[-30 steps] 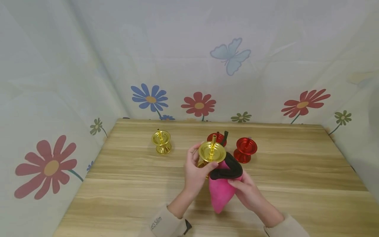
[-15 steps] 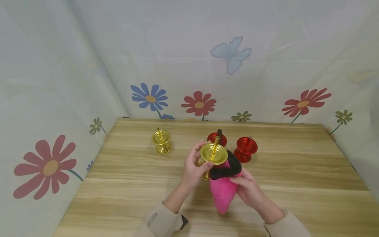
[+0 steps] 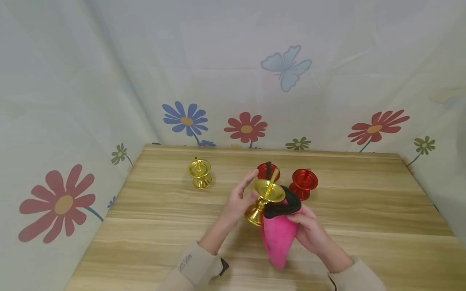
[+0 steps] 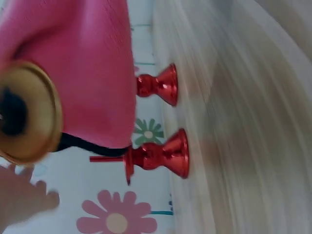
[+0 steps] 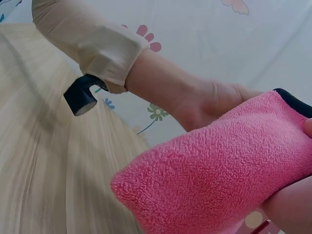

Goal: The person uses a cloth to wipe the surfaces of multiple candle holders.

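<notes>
A pink plush cloth (image 3: 278, 238) with black trim hangs from my right hand (image 3: 312, 232), which pinches it with the thumb in front; the other fingers are mostly hidden behind it. Against the trim leans a gold candle holder (image 3: 268, 194), tilted to the right and off the table. What supports it is hidden by the cloth. My left hand (image 3: 236, 205) is just left of its dish, fingers extended. In the left wrist view the holder's round gold base (image 4: 52, 114) faces the camera, and the left fingers (image 4: 29, 195) appear apart from it.
Behind the cloth stand two red candle holders (image 3: 303, 182), the left one (image 3: 263, 171) partly hidden, with a dark strip over it. Another gold candle holder (image 3: 199, 173) stands left on the wooden table (image 3: 153, 226). A flowered curtain (image 3: 218, 72) rises behind.
My left hand has let go of the gold candle holder and spread its fingers. The holder has tilted further right. Cloth and right hand have shifted slightly right.
</notes>
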### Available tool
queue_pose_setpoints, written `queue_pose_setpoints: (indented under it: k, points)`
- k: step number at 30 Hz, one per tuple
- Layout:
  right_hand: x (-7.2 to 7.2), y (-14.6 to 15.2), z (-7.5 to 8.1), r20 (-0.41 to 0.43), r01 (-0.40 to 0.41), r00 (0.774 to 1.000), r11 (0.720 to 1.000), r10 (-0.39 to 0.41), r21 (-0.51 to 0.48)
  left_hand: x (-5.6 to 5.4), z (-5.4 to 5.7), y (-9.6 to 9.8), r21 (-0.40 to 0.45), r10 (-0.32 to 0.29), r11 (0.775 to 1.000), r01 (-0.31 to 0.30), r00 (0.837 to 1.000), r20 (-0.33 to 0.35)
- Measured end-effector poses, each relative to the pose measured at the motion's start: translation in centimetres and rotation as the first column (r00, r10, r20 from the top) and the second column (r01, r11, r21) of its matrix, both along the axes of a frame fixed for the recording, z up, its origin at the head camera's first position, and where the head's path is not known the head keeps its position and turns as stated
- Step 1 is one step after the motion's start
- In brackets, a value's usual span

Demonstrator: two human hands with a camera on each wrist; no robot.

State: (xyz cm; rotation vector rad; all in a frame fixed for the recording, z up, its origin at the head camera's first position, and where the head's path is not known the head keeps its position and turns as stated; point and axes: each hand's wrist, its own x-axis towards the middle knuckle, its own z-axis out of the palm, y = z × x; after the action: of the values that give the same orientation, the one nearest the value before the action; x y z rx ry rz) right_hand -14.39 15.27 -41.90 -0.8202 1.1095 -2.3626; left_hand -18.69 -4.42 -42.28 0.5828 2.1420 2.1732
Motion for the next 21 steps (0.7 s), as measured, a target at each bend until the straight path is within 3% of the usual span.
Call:
queue_pose_setpoints:
  k: [3,5,10,14,16,19,21]
  points:
    - [0.0,0.2,0.0,0.021,0.052,0.998,0.998,-0.053,0.039,0.4,0.4,0.3,0.029,0.093,0.995,-0.094,0.995,0.027]
    - [0.0,0.3,0.1,0.021,0.073,0.997,0.995,-0.074,0.062,0.8,0.6,0.4,0.051,0.11,0.992,-0.111,0.994,0.027]
    - [0.0,0.2,0.1,0.013,0.073,0.997,0.995,-0.074,0.061,1.3,1.0,0.8,0.098,0.044,0.994,-0.045,0.999,0.013]
    - [0.0,0.1,0.0,0.012,0.058,0.998,0.998,-0.058,0.03,1.1,0.9,0.9,0.078,-0.027,0.997,0.026,1.0,0.007]
    - [0.0,0.2,0.0,0.016,0.058,0.998,0.998,-0.059,0.023,1.0,0.9,0.9,0.047,-0.026,0.999,0.026,1.0,0.015]
    - [-0.2,0.3,-0.1,0.045,0.076,0.996,0.996,-0.077,0.037,0.9,1.0,1.0,-0.006,0.093,0.996,-0.093,0.996,-0.004]
    - [-0.3,0.3,-0.1,0.071,0.105,0.991,0.993,-0.109,0.058,1.0,1.2,1.2,-0.071,0.222,0.972,-0.225,0.974,-0.054]
